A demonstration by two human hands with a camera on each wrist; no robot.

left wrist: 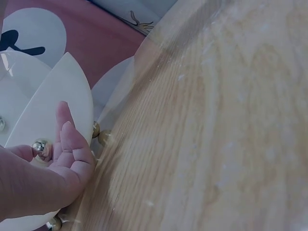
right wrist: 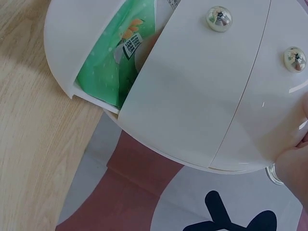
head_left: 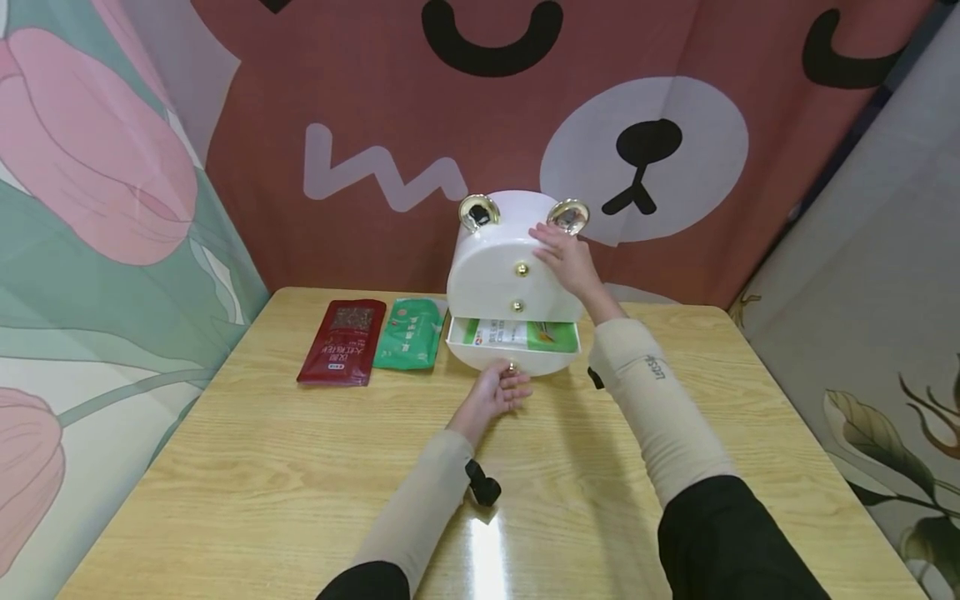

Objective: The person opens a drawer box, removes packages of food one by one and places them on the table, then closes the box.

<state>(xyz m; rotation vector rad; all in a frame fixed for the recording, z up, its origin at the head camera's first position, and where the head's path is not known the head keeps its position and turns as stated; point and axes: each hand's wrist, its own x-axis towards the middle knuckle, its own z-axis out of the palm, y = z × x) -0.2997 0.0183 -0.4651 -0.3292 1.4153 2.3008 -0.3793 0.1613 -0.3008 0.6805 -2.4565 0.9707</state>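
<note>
A white rounded drawer box (head_left: 480,283) with gold knobs and two gold-rimmed eye shapes on top stands at the back of the table. Its bottom drawer (head_left: 468,356) is pulled partway out, and a green and white packet (head_left: 553,335) lies inside. My left hand (head_left: 492,393) pinches that drawer's gold knob (left wrist: 39,145) between thumb and finger, the other fingers loosely spread. Higher up, my right hand (head_left: 567,262) rests on the upper right of the box with extended fingers, beside the right eye shape (head_left: 568,215). Only part of this hand enters the right wrist view.
Left of the box, a green packet (head_left: 410,333) and a dark red packet (head_left: 342,343) lie flat on the wooden table (head_left: 300,483). A curtain (head_left: 360,242) with a bear print hangs right behind the table, and patterned cloths flank both sides.
</note>
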